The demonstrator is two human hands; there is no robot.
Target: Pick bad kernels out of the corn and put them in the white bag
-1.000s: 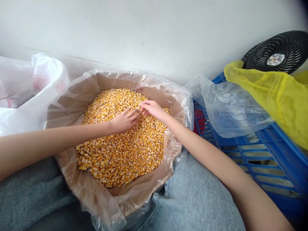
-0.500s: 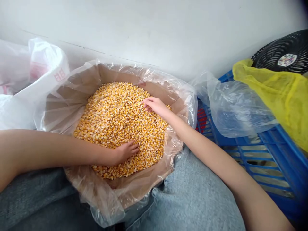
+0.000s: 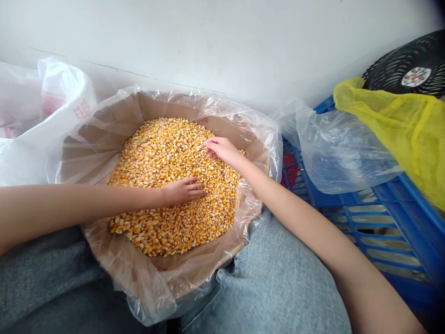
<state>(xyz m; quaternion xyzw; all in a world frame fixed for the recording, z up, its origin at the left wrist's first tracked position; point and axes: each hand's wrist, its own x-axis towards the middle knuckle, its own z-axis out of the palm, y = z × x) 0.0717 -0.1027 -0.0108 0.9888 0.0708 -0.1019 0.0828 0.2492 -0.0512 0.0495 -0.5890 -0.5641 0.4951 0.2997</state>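
Yellow and pale corn kernels (image 3: 163, 153) lie heaped in a cardboard box (image 3: 167, 109) lined with a clear plastic bag (image 3: 149, 292). My left hand (image 3: 184, 190) rests flat on the middle of the heap, palm down, fingers stretched and slightly spread, holding nothing visible. Over the right side of the corn, my right hand (image 3: 222, 149) has its fingers bent downward and its fingertips drawn together. Whatever they hold, if anything, is too small to make out. The box stands between my knees.
A blue plastic crate (image 3: 389, 199) is to the right, with a clear bag (image 3: 347, 153) and yellow mesh (image 3: 399, 125) on it. Behind them is a black fan (image 3: 413, 65). White plastic sacks (image 3: 66, 102) are at left; a white wall (image 3: 208, 41) rises behind.
My left hand has moved up and slightly right across the corn, away from the near side of the heap. My right hand keeps nearly the same place and pose.
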